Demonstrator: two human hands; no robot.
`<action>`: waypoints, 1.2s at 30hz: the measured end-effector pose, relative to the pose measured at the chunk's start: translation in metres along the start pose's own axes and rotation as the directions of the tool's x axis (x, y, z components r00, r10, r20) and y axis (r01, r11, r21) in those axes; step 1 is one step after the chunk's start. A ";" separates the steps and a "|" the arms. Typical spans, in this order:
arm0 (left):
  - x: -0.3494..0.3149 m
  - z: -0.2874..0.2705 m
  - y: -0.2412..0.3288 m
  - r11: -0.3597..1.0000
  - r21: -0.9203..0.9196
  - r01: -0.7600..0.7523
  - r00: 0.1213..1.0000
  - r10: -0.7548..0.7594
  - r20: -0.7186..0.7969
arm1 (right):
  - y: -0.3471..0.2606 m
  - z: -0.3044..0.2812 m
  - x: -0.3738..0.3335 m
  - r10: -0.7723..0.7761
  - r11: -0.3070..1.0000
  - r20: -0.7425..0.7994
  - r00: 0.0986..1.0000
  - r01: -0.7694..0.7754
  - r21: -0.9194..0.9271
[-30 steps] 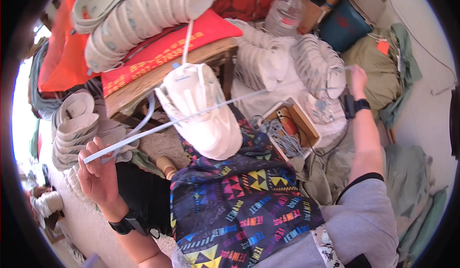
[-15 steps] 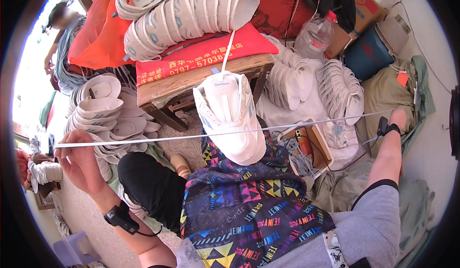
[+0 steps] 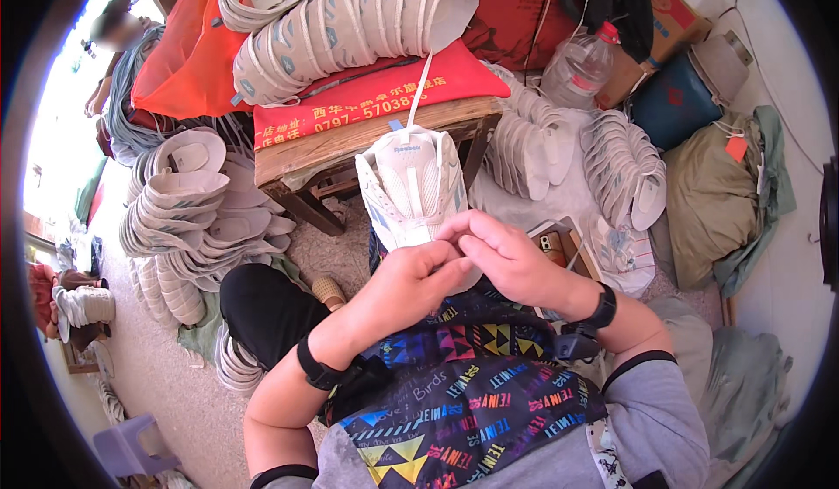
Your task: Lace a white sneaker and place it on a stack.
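Note:
A white shoe upper [image 3: 411, 185] rests on my lap, toe pointing away, a white lace [image 3: 421, 83] trailing up from it. My left hand [image 3: 411, 281] and my right hand [image 3: 500, 257] meet at the near end of the upper, fingertips pinched together on it. Both hands cover the heel part of the upper. What lies between the fingers is hidden. A patterned apron [image 3: 472, 384] covers my lap below the hands.
A low wooden bench [image 3: 350, 144] with a red cushion [image 3: 367, 104] stands ahead, rows of white shoe uppers [image 3: 350, 26] stacked on it. More stacks [image 3: 188, 218] lie left and stacks [image 3: 625, 166] right. A plastic bottle [image 3: 581, 65], a small open box [image 3: 559, 244] and a purple stool [image 3: 131, 445] are nearby.
Both arms were spread wide, pulling a long lace taut across the shoe. Now the hands have come together at the near end of the upper.

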State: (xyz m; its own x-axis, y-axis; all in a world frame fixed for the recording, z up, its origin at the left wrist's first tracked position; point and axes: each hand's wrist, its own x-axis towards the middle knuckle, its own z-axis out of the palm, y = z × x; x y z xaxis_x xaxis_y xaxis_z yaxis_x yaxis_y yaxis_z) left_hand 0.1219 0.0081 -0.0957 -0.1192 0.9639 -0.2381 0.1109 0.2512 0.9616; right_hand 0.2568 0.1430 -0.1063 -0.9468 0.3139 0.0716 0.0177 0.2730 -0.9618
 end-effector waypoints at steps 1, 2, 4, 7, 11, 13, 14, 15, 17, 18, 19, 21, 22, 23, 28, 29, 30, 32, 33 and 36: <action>-0.001 -0.001 -0.007 0.999 0.036 -0.040 0.996 0.043 -0.081 | 0.004 0.003 0.003 0.089 0.986 -0.022 0.996 -0.085 0.144; -0.002 -0.004 -0.016 0.994 0.072 -0.076 0.983 0.087 -0.161 | 0.009 0.005 0.006 0.182 0.943 -0.027 0.983 -0.166 0.287; 0.000 -0.012 -0.027 0.999 0.053 0.007 0.986 0.002 -0.168 | 0.015 0.004 0.011 0.186 0.947 -0.007 0.983 -0.178 0.266; 0.009 -0.016 -0.040 0.995 -0.051 -0.089 0.962 0.073 -0.263 | 0.017 -0.002 0.021 0.121 0.990 -0.032 0.992 -0.118 0.078; 0.017 -0.018 -0.059 0.991 0.016 -0.133 0.853 0.123 -0.508 | 0.032 -0.009 0.037 -0.071 0.957 -0.169 0.983 0.020 -0.288; 0.017 -0.021 -0.062 0.988 0.091 -0.126 0.832 0.155 -0.533 | 0.036 -0.005 0.039 -0.093 0.942 -0.228 0.969 0.012 -0.336; 0.017 -0.021 -0.063 0.979 0.165 -0.115 0.808 0.189 -0.558 | 0.037 -0.004 0.039 -0.090 0.942 -0.229 0.969 0.008 -0.336; 0.017 -0.021 -0.064 0.980 0.162 -0.115 0.810 0.187 -0.556 | 0.039 -0.003 0.039 -0.136 0.923 -0.241 0.961 0.034 -0.384; 0.018 -0.022 -0.065 0.972 0.180 -0.154 0.813 0.228 -0.535 | 0.039 -0.001 0.040 -0.181 0.901 -0.245 0.952 0.061 -0.428; 0.017 -0.021 -0.065 0.972 0.177 -0.152 0.813 0.225 -0.536 | 0.038 0.001 0.040 -0.141 0.919 -0.255 0.957 0.031 -0.392; 0.016 -0.020 -0.062 0.968 0.209 -0.138 0.811 0.231 -0.537 | 0.038 0.002 0.040 -0.098 0.934 -0.266 0.959 -0.003 -0.356; 0.016 -0.018 -0.061 0.964 0.236 -0.123 0.810 0.235 -0.537 | 0.038 0.006 0.040 -0.073 0.942 -0.309 0.948 -0.037 -0.335; 0.016 -0.018 -0.061 0.963 0.235 -0.134 0.805 0.244 -0.540 | 0.038 0.007 0.040 -0.051 0.948 -0.349 0.936 -0.064 -0.311; 0.016 -0.017 -0.061 0.961 0.234 -0.145 0.800 0.253 -0.544 | 0.040 0.008 0.040 -0.048 0.948 -0.348 0.936 -0.067 -0.311; 0.021 -0.018 -0.069 0.964 0.189 -0.188 0.806 0.261 -0.532 | 0.044 0.012 0.045 -0.077 0.937 -0.299 0.951 -0.033 -0.347; 0.021 -0.018 -0.070 0.967 0.160 -0.198 0.812 0.253 -0.526 | 0.044 0.014 0.046 -0.075 0.938 -0.299 0.951 -0.035 -0.346; 0.021 -0.018 -0.070 0.967 0.159 -0.197 0.813 0.252 -0.525 | 0.044 0.017 0.046 -0.066 0.940 -0.273 0.960 -0.032 -0.341; 0.021 -0.019 -0.070 0.974 0.150 -0.169 0.818 0.224 -0.529 | 0.046 0.016 0.048 -0.057 0.941 -0.245 0.968 -0.030 -0.338; 0.022 -0.020 -0.068 0.974 0.149 -0.171 0.818 0.224 -0.529 | 0.047 0.015 0.049 -0.043 0.959 -0.234 0.971 -0.025 -0.281; 0.023 -0.026 -0.060 0.861 0.473 -0.185 0.708 0.451 -0.544 | 0.045 0.015 0.048 -0.021 0.974 -0.221 0.975 -0.030 -0.224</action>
State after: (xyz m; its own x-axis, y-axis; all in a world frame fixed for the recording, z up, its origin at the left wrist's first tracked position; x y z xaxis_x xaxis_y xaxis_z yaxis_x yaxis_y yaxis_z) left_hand 0.0866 0.0131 -0.1556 -0.5712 0.7475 0.3392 0.5844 0.0801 0.8075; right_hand 0.2074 0.1561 -0.1499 -0.8525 0.5013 0.1481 0.1177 0.4601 -0.8800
